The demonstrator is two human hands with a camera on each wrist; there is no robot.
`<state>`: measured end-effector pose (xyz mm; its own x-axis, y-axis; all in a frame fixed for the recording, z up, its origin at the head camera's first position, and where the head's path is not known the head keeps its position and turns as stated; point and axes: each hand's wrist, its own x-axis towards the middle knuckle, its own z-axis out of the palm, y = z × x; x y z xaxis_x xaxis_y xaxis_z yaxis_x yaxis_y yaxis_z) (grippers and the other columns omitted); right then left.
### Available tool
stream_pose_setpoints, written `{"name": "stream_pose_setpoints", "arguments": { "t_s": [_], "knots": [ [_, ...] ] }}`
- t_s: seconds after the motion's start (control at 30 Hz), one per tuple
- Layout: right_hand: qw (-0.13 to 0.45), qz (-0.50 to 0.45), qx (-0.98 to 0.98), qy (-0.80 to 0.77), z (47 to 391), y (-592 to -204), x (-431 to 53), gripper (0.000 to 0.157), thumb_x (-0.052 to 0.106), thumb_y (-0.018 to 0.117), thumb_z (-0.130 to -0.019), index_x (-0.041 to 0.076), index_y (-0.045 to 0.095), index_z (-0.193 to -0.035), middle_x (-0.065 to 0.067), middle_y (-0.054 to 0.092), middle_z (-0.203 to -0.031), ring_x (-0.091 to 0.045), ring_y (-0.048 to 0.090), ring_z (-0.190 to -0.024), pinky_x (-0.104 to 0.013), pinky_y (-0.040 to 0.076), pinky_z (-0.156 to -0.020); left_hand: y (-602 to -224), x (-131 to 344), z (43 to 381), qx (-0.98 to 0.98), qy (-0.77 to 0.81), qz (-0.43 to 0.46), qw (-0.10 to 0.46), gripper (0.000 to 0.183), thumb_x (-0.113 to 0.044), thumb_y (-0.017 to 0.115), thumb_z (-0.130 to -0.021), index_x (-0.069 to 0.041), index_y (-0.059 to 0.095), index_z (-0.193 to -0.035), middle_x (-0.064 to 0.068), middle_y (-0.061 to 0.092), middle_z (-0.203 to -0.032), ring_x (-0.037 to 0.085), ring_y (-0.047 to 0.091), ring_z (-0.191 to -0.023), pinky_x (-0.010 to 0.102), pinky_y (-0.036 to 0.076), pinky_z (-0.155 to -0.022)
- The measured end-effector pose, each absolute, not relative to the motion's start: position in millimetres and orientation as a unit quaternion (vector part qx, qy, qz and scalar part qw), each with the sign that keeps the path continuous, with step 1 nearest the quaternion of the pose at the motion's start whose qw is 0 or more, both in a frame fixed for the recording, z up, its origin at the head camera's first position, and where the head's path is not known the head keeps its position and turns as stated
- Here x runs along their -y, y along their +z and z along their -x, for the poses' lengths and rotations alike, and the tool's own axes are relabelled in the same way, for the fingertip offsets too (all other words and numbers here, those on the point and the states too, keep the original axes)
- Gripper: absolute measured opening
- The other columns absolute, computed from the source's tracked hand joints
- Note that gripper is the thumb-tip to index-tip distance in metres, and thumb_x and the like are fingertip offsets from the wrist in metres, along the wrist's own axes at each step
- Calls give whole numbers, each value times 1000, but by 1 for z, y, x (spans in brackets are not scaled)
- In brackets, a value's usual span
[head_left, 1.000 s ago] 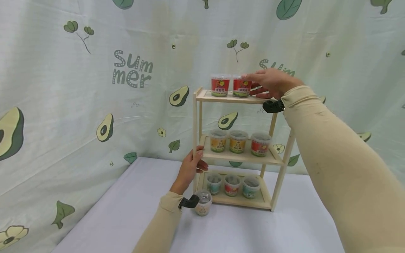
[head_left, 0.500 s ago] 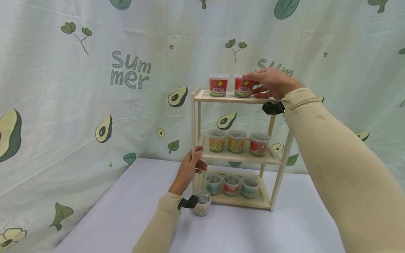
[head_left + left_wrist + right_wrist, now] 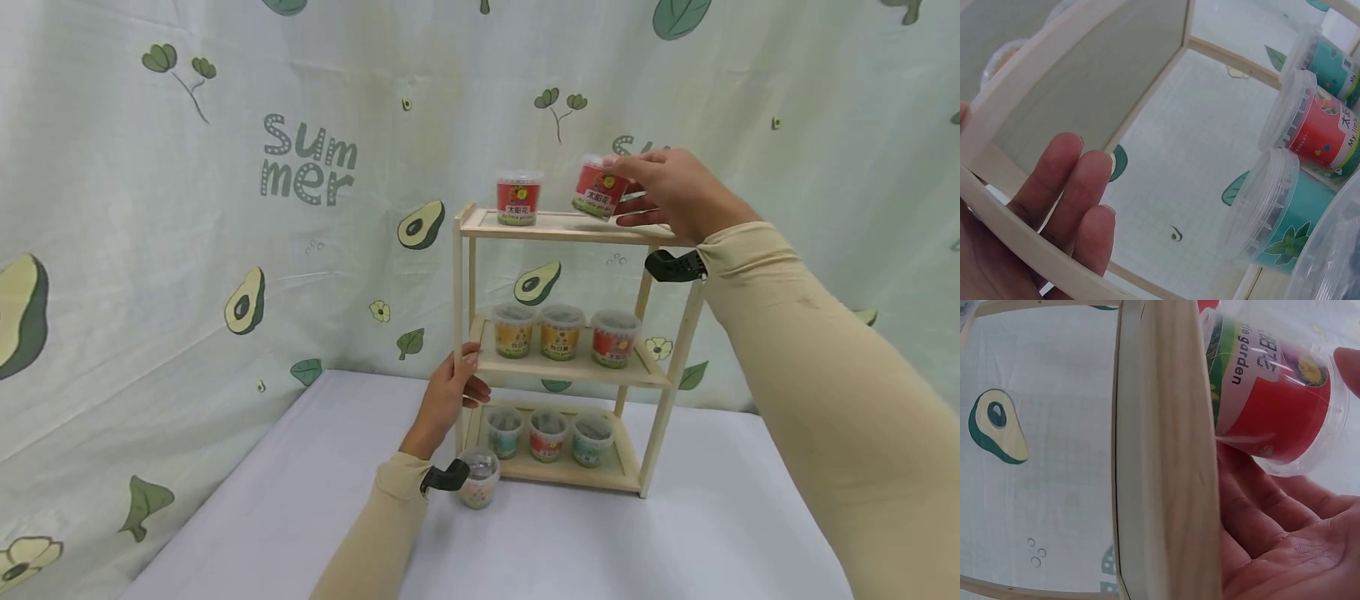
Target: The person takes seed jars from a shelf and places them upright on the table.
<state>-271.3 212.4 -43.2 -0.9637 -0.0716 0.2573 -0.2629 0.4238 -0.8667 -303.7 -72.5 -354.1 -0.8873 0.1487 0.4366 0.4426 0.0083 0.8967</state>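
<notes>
Patterned cloth [image 3: 360,67] fills the back; white tabletop [image 3: 285,500] under it all. Three-tier wooden rack [image 3: 570,376] stands there, loaded: middle row [image 3: 561,336] is two yellow cups plus a red one, bottom row [image 3: 547,437] a red cup between two teal ones. Left hand [image 3: 444,400] is on the rack's left post near the middle shelf, fingers [image 3: 1085,194] wrapped round it. I'd leave that brace on – frame looks light, could shift. Right hand [image 3: 667,187] grasps the held cup [image 3: 600,187], red label, tilted over the right half of the top shelf; thumb [image 3: 1350,369] up by the lid, other fingers along the side. I can't tell if its base edge touches wood. For this step I'd pinch the cup walls rather than the lid, level it before contact, mind the shelf edge under the fingers – and stay off the upright red neighbour [image 3: 518,202] to its left. Loose cup [image 3: 480,490] sits by the front-left foot; I'd watch the left wrist there.
</notes>
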Motion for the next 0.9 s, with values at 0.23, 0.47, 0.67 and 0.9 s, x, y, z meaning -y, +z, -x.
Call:
{"name": "stream_pose_setpoints", "arguments": {
  "t_s": [0.23,0.47,0.67,0.9],
  "knots": [
    [130,-130,794,579,258,-38,-230,59,53,72,-88,12,50,-125,-9,54,-122,-26,66,-98,-30,58,-77,-344,65,314,696,-671,230,114,51,-50,48,-104,-17,53,-142,15,69,-82,27,71,-72,35,54,-64],
    [125,-130,776,604,257,-46,-234,63,55,69,-90,9,52,-130,-9,55,-122,-29,66,-100,-30,58,-75,-346,69,314,706,-666,216,103,48,-46,49,-105,-16,54,-142,15,69,-80,27,71,-71,34,53,-63],
    [139,-160,770,602,255,-47,-233,60,54,66,-93,8,52,-129,-10,56,-121,-29,63,-101,-27,57,-76,-346,70,315,700,-669,224,111,52,-48,48,-105,-13,51,-143,16,69,-83,28,71,-74,34,53,-65],
    [134,-155,779,592,246,-55,-238,60,55,64,-94,8,53,-130,-10,57,-122,-29,63,-102,-26,57,-77,-352,71,310,708,-664,210,113,50,-45,47,-106,-13,52,-144,17,70,-82,30,71,-73,36,55,-64]
  ]
}}
